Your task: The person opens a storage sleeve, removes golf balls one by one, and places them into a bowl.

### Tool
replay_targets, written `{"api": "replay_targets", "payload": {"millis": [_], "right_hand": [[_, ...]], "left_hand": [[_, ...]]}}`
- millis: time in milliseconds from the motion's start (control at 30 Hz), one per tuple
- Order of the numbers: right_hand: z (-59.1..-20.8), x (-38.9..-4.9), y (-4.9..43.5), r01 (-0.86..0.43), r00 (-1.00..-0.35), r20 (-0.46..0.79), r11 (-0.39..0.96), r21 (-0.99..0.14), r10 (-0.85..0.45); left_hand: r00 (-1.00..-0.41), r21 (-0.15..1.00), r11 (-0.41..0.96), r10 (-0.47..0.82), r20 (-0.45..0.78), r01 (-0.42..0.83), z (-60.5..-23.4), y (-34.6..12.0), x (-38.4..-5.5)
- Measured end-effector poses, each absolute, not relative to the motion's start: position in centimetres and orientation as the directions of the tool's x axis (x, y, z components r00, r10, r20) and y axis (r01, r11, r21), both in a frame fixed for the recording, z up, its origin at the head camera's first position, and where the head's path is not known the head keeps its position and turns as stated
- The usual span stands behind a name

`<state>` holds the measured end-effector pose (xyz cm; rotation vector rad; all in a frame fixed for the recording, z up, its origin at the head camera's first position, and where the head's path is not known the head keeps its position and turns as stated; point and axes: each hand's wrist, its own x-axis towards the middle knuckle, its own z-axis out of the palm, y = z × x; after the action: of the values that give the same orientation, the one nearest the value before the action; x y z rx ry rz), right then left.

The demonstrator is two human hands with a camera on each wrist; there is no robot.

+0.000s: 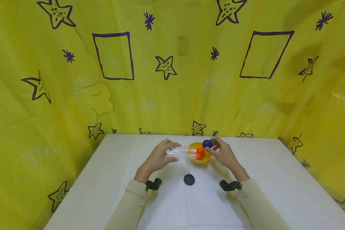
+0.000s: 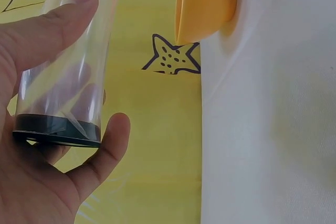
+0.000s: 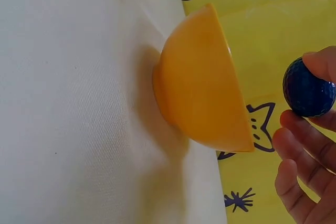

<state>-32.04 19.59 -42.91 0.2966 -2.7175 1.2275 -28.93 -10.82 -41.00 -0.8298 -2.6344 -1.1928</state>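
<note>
My left hand (image 1: 160,155) grips a clear plastic tube (image 1: 182,152) with a black end cap (image 2: 58,129), thumb along one side. The tube lies sideways in the head view, its far end over the left part of a yellow bowl (image 1: 200,162). Orange balls (image 1: 200,150) show in the bowl. Above its right rim, my right hand (image 1: 222,153) pinches a dark blue golf ball (image 1: 207,144) between thumb and fingers. In the right wrist view the blue ball sits apart from the bowl, its dimples showing.
A round black lid (image 1: 189,179) lies on the white table (image 1: 172,207), nearer me than the bowl. Behind and at both sides hangs a yellow curtain (image 1: 178,102) with stars and frames drawn on it. Black camera mounts (image 1: 153,184) are strapped on both wrists.
</note>
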Motion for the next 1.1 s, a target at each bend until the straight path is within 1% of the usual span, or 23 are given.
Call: {"api": "replay_targets", "payload": {"millis": [333,667,933,1100], "right_hand": [[-44.1,-33.3,19.3,-0.245,-0.968,0.223,0.624,-0.742,-0.116],[-45.2,-33.9,19.0,-0.240,-0.969,0.222,0.647,-0.724,-0.111],[-45.4,-33.8,18.8,-0.192,-0.980,0.174,0.655,-0.731,-0.093],[-45.3,-33.8,18.6,-0.182,-0.982,0.166,0.650,-0.738,-0.087]], "left_hand": [[-0.842,0.673,0.520,0.430,0.327,0.527,-41.2,-10.9,-29.0],[-0.857,0.701,0.513,0.421,0.297,0.495,-41.4,-10.9,-28.8],[-0.858,0.689,0.527,0.417,0.300,0.497,-41.3,-10.8,-28.9],[-0.856,0.692,0.521,0.421,0.300,0.499,-41.2,-10.8,-29.1]]}}
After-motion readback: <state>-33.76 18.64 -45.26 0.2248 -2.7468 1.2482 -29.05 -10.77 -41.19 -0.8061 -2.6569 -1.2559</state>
